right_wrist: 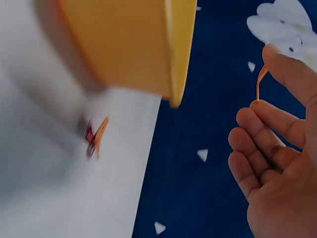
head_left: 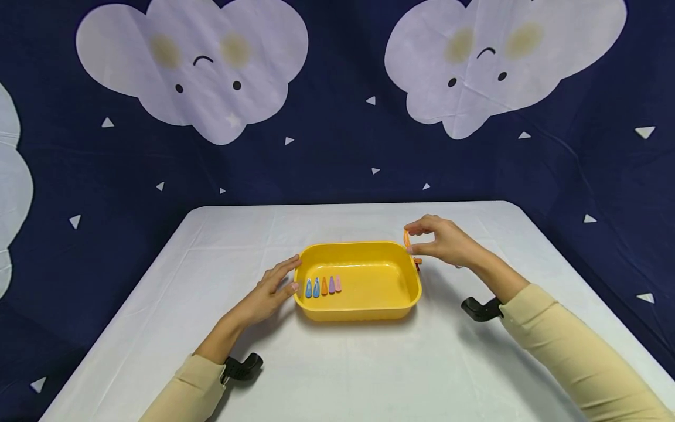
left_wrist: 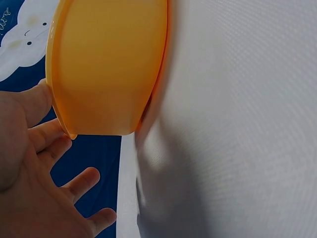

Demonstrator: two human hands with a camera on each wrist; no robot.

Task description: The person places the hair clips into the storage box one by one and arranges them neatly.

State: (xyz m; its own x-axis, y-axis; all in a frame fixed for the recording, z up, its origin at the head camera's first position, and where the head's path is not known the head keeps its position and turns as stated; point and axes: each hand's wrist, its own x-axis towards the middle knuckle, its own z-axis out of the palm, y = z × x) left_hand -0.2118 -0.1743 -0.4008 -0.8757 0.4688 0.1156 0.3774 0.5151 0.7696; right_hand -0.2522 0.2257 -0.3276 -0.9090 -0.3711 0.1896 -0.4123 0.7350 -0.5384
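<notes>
By the yellow basin's [head_left: 352, 315] two o'clock corner, the right hand [head_left: 442, 240] pinches an orange clip [head_left: 406, 237] by its ends, a sound hold for something I'd guess light, stiff and slick, while the left hand's [head_left: 266, 295] loosely spread fingers touch the nine o'clock rim.

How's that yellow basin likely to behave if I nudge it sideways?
The yellow basin is probably stiff, since it shows no bend where the left hand touches it. It should slide rather than tip, being low and broad. The small clips inside likely add little weight but might shift, as its inside looks glossy.
</notes>
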